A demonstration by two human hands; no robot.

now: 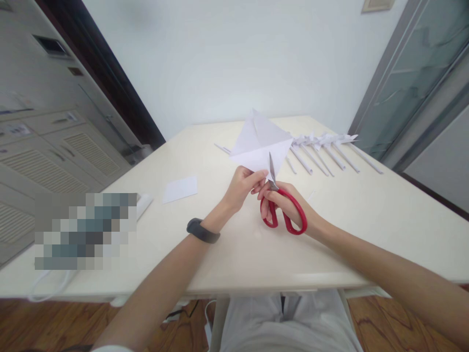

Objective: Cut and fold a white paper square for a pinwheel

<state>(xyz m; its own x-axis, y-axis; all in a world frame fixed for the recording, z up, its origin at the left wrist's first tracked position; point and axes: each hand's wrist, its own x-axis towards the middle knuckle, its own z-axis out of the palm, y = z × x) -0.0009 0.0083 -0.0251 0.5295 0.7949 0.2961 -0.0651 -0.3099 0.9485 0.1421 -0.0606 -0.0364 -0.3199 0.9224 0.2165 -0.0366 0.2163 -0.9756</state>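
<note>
A creased sheet of white paper is held up above the table, one corner pointing toward the wall. My left hand pinches its near edge between thumb and fingers. Just to the right, my right hand grips a pair of scissors with red handles. The blades point away from me and lie against the paper near its lower right part. Whether the paper sits between the blades I cannot tell. A dark band is on my left wrist.
Several rolled paper sticks with pleated paper tops lie at the right back of the white table. A small white paper piece lies to the left. A blurred-out object is at the left edge, beside a white cable. A wall stands behind.
</note>
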